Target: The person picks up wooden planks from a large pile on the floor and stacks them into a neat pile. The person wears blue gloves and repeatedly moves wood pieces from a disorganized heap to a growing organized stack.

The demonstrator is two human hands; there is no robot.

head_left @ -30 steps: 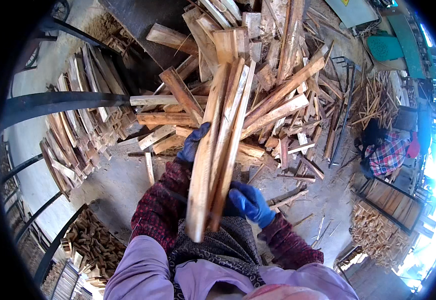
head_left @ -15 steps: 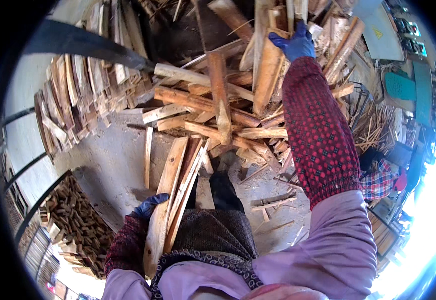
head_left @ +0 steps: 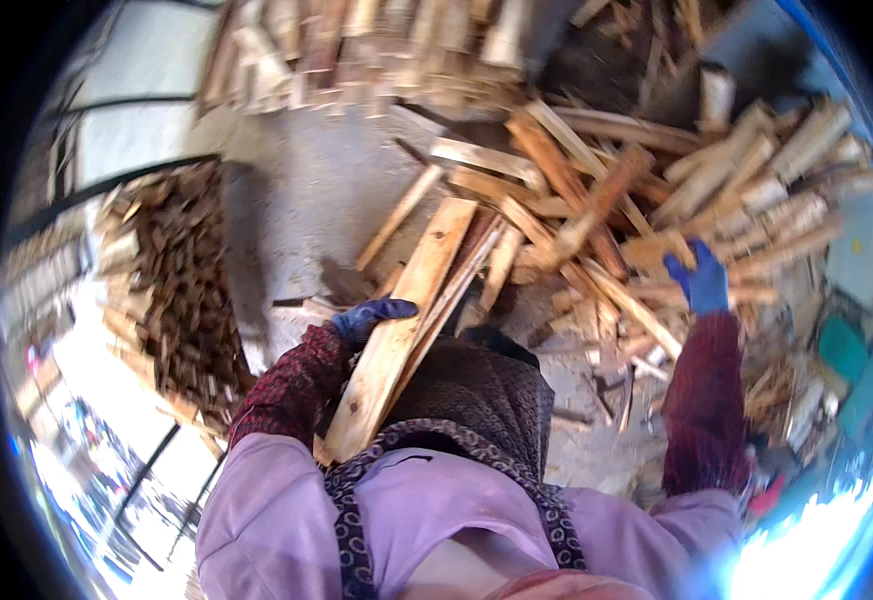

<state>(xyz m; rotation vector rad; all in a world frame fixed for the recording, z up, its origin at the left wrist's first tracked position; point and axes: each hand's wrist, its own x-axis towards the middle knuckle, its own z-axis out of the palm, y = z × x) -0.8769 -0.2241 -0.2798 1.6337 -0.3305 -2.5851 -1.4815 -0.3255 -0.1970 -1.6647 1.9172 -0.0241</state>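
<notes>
My left hand, in a blue glove, is closed round a small bundle of wooden slats. The slats lean upward from my lap, a wide pale board in front and narrower strips behind it. My right hand, also in a blue glove, reaches out to the right over the wood pile with its thumb and fingers apart. The end of a short wood piece lies right beside its fingertips; whether they touch it I cannot tell. Loose split pieces, among them a reddish-brown one, lie crossed in front of me.
A stack of cut wood stands at the left behind a dark metal bar. Upright slats line the far side. A green object stands at the right. Wood scraps lie on the concrete floor.
My view has turned to the left, so the pile appears further right. The right hand has come lower and nearer my body. My left hand keeps its hold on the slats.
</notes>
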